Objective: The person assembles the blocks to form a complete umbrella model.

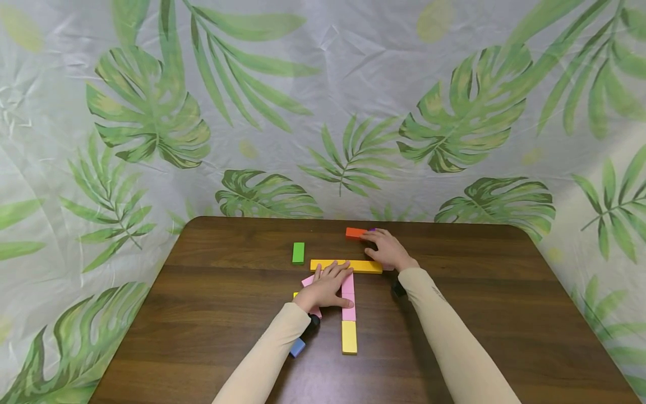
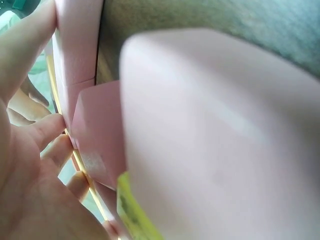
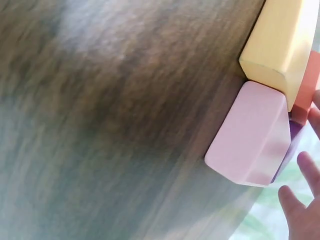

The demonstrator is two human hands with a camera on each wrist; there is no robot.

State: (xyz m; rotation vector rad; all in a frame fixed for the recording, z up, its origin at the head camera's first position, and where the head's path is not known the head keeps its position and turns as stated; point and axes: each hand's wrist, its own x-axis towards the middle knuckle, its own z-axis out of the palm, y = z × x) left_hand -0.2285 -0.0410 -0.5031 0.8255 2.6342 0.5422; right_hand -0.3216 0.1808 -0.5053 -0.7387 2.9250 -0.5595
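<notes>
Smooth orange rectangular blocks (image 1: 365, 266) seem mid-alignment; the left hand (image 1: 325, 288) touches them and the right hand (image 1: 386, 249) a red rectangular block (image 1: 355, 233), fingers spread, neither gripping; gentle nudging seems needed.

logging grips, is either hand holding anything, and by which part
The left hand grips nothing, its fingers at the orange blocks. The right hand is at the red block's right end; a grip cannot be told.

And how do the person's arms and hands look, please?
The left hand and right hand wear no gloves. Both sleeves are long and cream; the right sleeve bears a thin dark mark, too small to read. A black device shows at each wrist.
</notes>
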